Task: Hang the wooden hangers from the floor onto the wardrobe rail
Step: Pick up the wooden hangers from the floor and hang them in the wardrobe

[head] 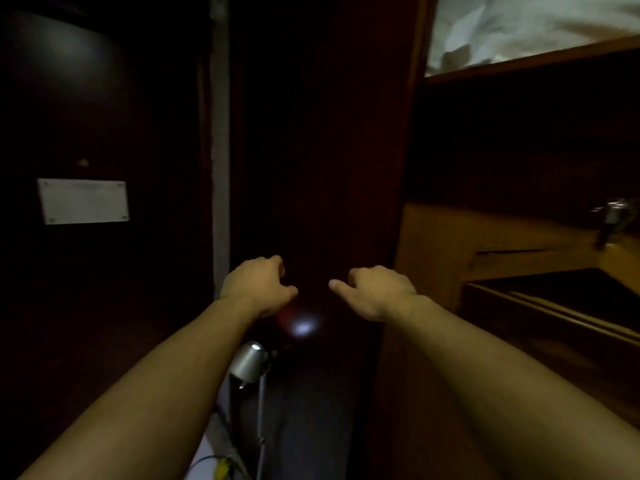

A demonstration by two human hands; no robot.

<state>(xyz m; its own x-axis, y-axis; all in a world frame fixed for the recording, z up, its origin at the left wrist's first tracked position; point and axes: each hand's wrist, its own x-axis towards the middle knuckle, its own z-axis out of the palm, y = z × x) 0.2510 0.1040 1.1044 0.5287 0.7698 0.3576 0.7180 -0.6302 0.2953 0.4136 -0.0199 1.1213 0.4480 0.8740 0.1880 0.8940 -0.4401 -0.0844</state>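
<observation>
Both fingers (275,265) curled, left hand (256,287), right hand (379,292)

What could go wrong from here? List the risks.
1. The space ahead is nearly black. The left hand and right hand reach in with curled fingers, and what they reach for cannot be seen, so a fumble seems likely.
2. The silver lamp on its thin stem stands close by the left forearm, with a yellow cable low beside it. Either is easily knocked or snagged.
3. The open drawer juts out beside the right arm and could be bumped.
</observation>
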